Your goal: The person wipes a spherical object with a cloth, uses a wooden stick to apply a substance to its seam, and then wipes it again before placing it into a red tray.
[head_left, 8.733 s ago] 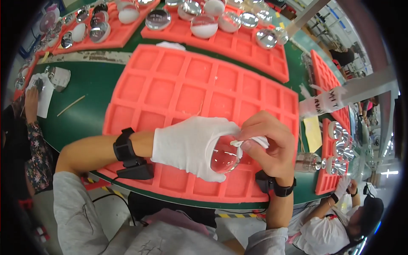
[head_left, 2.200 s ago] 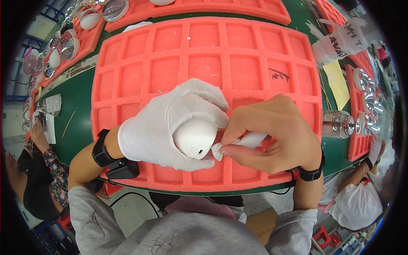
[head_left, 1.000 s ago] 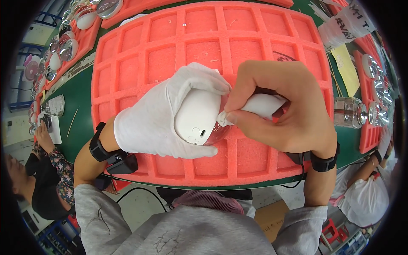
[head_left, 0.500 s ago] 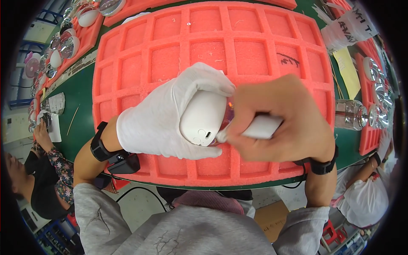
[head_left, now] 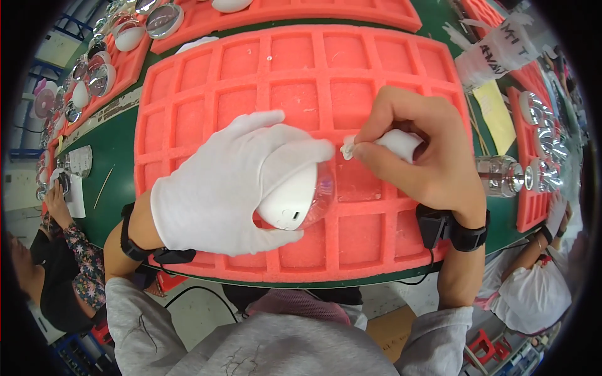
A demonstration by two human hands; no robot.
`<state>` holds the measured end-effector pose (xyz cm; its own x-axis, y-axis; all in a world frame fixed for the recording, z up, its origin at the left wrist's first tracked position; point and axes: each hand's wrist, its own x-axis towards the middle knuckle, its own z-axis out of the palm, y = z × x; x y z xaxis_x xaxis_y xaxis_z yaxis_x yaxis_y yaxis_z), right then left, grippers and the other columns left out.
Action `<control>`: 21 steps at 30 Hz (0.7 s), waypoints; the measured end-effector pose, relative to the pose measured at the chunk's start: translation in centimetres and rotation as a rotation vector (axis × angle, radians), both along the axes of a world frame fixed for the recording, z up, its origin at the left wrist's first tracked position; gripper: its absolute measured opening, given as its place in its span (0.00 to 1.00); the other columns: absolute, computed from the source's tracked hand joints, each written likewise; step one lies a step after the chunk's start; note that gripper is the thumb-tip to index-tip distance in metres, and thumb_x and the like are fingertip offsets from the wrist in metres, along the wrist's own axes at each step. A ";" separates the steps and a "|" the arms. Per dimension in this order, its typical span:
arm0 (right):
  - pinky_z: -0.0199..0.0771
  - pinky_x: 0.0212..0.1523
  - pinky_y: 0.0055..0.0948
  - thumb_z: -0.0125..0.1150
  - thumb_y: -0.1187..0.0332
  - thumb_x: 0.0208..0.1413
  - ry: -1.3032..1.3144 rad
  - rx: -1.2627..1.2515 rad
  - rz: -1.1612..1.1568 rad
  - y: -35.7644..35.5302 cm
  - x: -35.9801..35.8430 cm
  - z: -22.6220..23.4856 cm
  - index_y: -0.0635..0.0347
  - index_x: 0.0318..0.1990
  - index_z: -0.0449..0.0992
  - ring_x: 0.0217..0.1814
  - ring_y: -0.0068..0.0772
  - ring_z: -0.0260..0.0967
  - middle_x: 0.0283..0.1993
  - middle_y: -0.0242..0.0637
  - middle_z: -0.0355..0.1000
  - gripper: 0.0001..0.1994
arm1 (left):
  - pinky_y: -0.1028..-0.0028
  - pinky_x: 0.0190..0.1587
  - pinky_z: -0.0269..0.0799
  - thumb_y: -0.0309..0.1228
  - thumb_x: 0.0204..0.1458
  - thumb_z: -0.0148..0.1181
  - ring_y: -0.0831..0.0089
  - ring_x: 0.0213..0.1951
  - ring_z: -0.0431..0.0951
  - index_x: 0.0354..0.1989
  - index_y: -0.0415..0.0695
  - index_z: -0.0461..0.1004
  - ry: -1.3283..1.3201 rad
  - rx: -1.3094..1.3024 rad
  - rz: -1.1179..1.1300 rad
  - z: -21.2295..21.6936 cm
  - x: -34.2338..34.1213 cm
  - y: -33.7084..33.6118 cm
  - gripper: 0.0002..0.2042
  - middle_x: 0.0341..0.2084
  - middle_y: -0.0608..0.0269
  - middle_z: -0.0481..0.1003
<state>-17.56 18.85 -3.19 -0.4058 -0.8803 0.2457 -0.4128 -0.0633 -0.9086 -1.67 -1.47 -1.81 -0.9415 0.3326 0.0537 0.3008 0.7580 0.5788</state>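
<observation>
My left hand, in a white glove, wraps round a rounded white device. A small dark port slot shows near the device's lower end, and a clear dome covers its right side. To the right of the dome, my bare right hand pinches a crumpled white wipe between thumb and forefinger. White material also shows inside the curled right fingers; whether it belongs to the same wipe I cannot tell. Both hands are above a red foam tray with square pockets.
On the right stand a glass jar with a metal top, a yellow sheet and a clear plastic bundle. Mirrored domes fill trays at left. A co-worker's hand is at far left; another person sits right.
My right hand has drawn away from the device to the right and up, with the wipe still pinched. The left hand and device have shifted slightly left and down.
</observation>
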 end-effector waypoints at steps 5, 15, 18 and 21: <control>0.64 0.27 0.22 0.66 0.78 0.52 0.237 0.262 -0.056 -0.1 -0.5 0.5 0.64 0.34 0.77 0.27 0.19 0.69 0.27 0.34 0.74 0.04 | 0.57 0.56 0.72 0.37 0.34 0.79 0.55 0.53 0.75 0.57 0.47 0.72 -0.050 0.019 0.118 0.3 0.6 -0.1 0.36 0.52 0.54 0.73; 0.70 0.30 0.29 0.67 0.75 0.52 0.420 0.191 -0.019 0.5 -1.4 0.6 0.63 0.37 0.78 0.30 0.34 0.75 0.31 0.36 0.77 0.06 | 0.62 0.56 0.73 0.33 0.36 0.80 0.58 0.56 0.74 0.53 0.48 0.73 0.156 0.724 0.225 -1.3 0.5 0.2 0.31 0.53 0.55 0.69; 0.72 0.33 0.32 0.68 0.72 0.51 0.324 0.253 -0.217 0.3 -1.5 0.9 0.61 0.40 0.79 0.33 0.39 0.76 0.34 0.37 0.78 0.09 | 0.62 0.58 0.71 0.33 0.38 0.80 0.59 0.56 0.73 0.54 0.48 0.73 -0.023 0.915 0.265 -2.0 0.4 0.4 0.31 0.54 0.56 0.68; 0.73 0.35 0.34 0.69 0.70 0.52 0.383 0.323 -0.307 0.4 -2.0 0.3 0.60 0.43 0.79 0.35 0.43 0.77 0.35 0.39 0.78 0.11 | 0.63 0.59 0.70 0.34 0.39 0.80 0.59 0.56 0.73 0.54 0.48 0.73 -0.077 0.773 0.206 -2.2 0.5 0.5 0.31 0.54 0.56 0.67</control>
<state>-19.60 19.28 -2.87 -0.5891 -0.7913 0.1636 -0.6709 0.3663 -0.6447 -1.18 -0.97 -4.03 -0.9904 0.0473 0.1299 0.1361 0.1701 0.9760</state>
